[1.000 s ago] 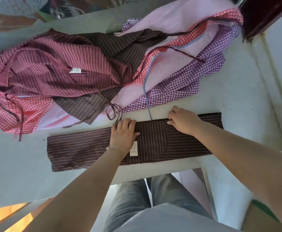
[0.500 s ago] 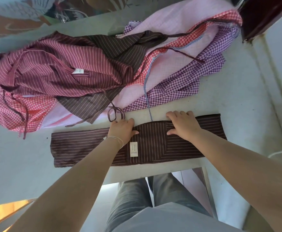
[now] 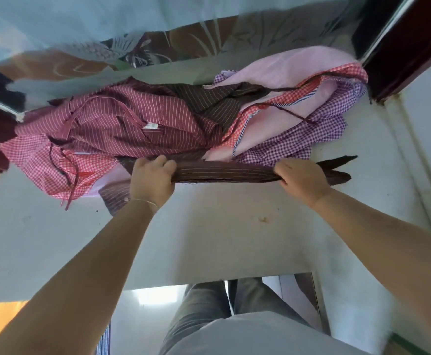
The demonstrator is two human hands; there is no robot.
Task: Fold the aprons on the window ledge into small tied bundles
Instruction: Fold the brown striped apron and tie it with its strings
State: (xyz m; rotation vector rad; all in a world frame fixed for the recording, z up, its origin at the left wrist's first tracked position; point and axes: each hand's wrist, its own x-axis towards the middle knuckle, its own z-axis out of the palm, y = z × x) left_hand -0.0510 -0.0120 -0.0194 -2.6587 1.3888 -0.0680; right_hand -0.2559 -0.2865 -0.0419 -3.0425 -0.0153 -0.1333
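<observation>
A dark brown pinstriped apron point(image 3: 224, 171), folded into a long narrow strip, hangs lifted off the grey window ledge point(image 3: 209, 234). My left hand point(image 3: 151, 179) grips it near its left part, and my right hand point(image 3: 301, 176) grips it near its right end. The strip's left end droops to the ledge below my left hand; its right end sticks out past my right hand. Behind it lies a heap of other aprons: a maroon striped one point(image 3: 122, 129), a red gingham one point(image 3: 45, 165), a pink one point(image 3: 293, 73) and a purple gingham one point(image 3: 311, 134).
The window pane point(image 3: 55, 34) runs along the back of the ledge. A dark wooden frame point(image 3: 401, 47) stands at the right rear. The ledge's front edge has a cut-out where my legs point(image 3: 209, 303) stand. A small stain point(image 3: 263, 219) marks the ledge.
The brown apron lay flat on the ledge under my pressing hands. Both hands have now gripped it and lifted it away from me toward the heap, so it is bunched narrower.
</observation>
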